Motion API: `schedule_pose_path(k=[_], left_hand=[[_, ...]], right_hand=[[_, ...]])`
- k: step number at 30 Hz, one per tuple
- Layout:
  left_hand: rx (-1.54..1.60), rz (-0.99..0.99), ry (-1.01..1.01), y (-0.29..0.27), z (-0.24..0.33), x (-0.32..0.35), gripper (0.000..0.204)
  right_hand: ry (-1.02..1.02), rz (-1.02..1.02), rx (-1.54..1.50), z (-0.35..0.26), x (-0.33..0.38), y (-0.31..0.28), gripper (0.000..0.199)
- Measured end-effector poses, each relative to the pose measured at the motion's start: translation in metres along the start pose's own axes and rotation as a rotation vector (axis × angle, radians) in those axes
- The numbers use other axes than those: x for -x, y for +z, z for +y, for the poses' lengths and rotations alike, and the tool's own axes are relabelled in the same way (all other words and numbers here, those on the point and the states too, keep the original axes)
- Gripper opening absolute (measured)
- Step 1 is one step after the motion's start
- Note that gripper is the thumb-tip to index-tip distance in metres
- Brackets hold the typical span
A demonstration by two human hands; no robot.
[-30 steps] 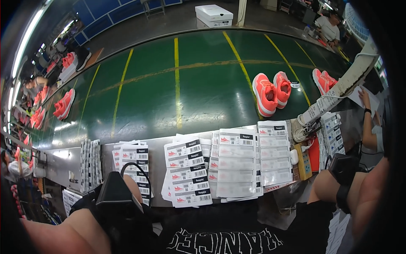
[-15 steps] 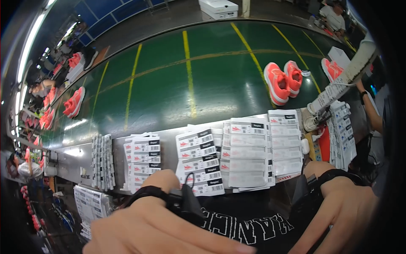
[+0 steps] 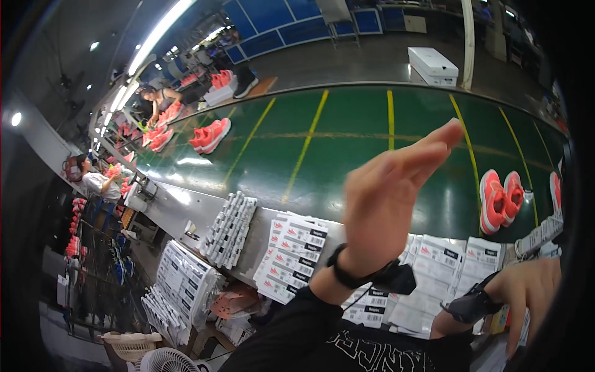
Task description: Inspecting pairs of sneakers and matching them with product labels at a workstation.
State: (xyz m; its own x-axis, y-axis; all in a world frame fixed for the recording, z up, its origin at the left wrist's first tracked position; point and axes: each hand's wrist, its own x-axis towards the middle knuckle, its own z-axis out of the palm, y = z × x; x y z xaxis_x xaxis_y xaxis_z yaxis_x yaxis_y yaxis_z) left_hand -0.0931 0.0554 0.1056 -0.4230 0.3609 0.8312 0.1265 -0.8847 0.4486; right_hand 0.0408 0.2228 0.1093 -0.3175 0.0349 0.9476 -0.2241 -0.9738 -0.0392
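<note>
Clearly, the left hand [image 3: 387, 198] is hovering straight-fingered, the right hand [image 3: 527, 294] dangling splay-fingered at four o'clock; mind the label sheets [image 3: 292, 257].

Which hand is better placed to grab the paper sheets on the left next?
Probably the left hand: it's open and nearer those paper sheets. The right hand is farther off, near the picture's right edge.

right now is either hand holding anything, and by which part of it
Nothing shows in the raised left hand; the right hand hides its palm, so I cannot tell there.
</note>
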Motion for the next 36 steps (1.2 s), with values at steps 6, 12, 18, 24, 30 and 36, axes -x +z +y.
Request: schedule_pose_path(k=[6, 12, 18, 24, 30, 36], left_hand=[[0.189, 0.872, -0.954, -0.088, -0.182, 0.088, 0.063], [-0.879, 0.516, -1.082, -0.086, -0.256, 0.219, 0.04], [-0.618, 0.565, -1.159, -0.094, -0.227, 0.2, 0.036], [-0.697, 0.53, -1.125, -0.088, -0.214, 0.196, 0.026], [-0.767, 0.459, -1.128, -0.088, -0.217, 0.199, 0.025], [-0.702, 0.454, -1.109, -0.088, -0.214, 0.196, 0.023]], right_hand=[[-0.101, 0.685, 0.011, 0.003, 0.086, -0.159, 0.056], [-0.238, 1.504, -0.082, -0.008, 0.23, -0.227, 0.032], [-0.065, 1.645, 0.143, -0.012, 0.262, -0.25, 0.016], [-0.061, 1.83, 0.175, -0.009, 0.268, -0.253, 0.013], [-0.024, 1.83, 0.232, -0.012, 0.268, -0.25, 0.013], [-0.003, 1.825, 0.299, -0.013, 0.264, -0.249, 0.013]])
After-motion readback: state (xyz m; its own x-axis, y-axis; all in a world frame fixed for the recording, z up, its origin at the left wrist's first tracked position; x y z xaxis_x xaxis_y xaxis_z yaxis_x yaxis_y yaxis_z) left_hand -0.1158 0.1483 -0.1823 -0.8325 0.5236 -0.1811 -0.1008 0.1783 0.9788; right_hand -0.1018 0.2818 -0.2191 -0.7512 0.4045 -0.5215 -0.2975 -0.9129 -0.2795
